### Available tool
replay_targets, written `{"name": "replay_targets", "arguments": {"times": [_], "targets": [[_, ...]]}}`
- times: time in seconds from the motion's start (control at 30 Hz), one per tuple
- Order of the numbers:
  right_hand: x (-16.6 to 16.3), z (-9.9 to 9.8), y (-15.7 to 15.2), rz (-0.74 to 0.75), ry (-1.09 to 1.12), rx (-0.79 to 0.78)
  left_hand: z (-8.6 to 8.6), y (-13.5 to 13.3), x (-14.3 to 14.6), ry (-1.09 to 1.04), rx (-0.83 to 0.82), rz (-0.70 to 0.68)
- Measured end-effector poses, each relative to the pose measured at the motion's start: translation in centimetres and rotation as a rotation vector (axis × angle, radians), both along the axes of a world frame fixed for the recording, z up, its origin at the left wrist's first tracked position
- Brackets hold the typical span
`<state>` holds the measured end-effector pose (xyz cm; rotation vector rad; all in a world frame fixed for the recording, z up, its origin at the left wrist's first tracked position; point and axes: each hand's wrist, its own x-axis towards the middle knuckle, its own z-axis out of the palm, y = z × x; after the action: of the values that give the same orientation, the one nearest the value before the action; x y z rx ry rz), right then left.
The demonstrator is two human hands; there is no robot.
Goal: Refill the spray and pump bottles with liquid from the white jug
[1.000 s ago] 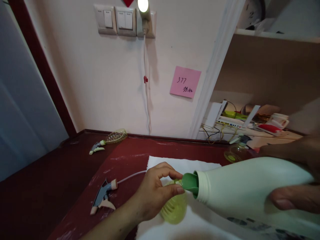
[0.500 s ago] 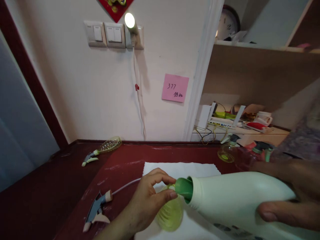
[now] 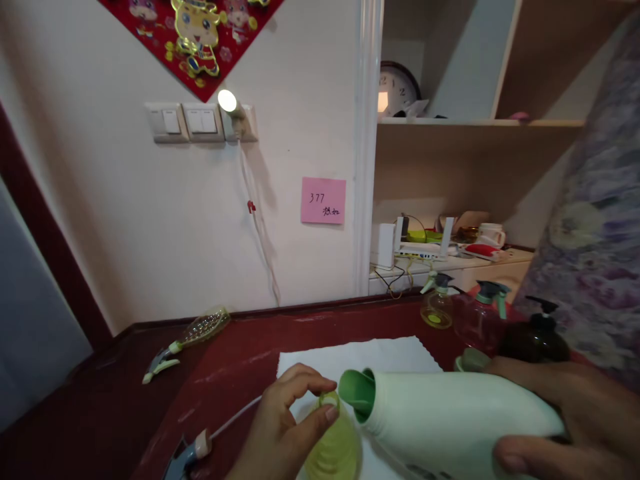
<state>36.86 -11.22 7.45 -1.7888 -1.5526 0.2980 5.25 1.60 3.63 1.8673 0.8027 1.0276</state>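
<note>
My left hand (image 3: 295, 420) pinches the neck of a translucent yellow-green spray bottle (image 3: 334, 450) between thumb and fingers. Its mouth is uncapped, and the bottle stands on a white cloth (image 3: 395, 353). In my right hand (image 3: 565, 427) is a pale green detergent jug (image 3: 450, 413), gripped by its handle and tilted almost level. The jug's dark green pour spout (image 3: 356, 392) points left, close beside the bottle's mouth. I cannot make out any liquid running. A grey-blue trigger sprayer head (image 3: 187, 457) with a thin tube lies left of my left hand.
A yellowish spray bottle (image 3: 205, 327) lies on its side at the back left of the red table (image 3: 250, 333). At the back right stand a small clear sprayer (image 3: 437, 307), a pink sprayer (image 3: 477, 327) and a dark pump bottle (image 3: 537, 340). Behind are shelves with a router (image 3: 423, 250).
My view has tilted up and turned a little right. The spout has drawn slightly up and right from the bottle's mouth. Both hands keep their holds.
</note>
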Motion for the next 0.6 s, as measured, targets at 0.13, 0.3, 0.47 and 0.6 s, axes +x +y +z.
{"name": "replay_targets", "arguments": {"times": [0.13, 0.3, 0.47, 0.6], "targets": [[2.1, 1.3, -0.8, 0.105, -0.005, -0.272, -0.2, 0.1, -0.1, 0.057, 0.036, 0.03], [3.4, 2.0, -0.7, -0.009, 0.145, -0.152, -0.3, 0.4, -0.2, 0.077, 0.037, 0.045], [2.4, 3.0, 0.1, -0.178, 0.349, -0.064, -0.1, 0.3, -0.1, 0.036, -0.015, 0.046], [0.8, 3.1, 1.4, -0.268, 0.333, 0.131, -0.2, 0.1, -0.4, 0.027, -0.066, 0.064]]}}
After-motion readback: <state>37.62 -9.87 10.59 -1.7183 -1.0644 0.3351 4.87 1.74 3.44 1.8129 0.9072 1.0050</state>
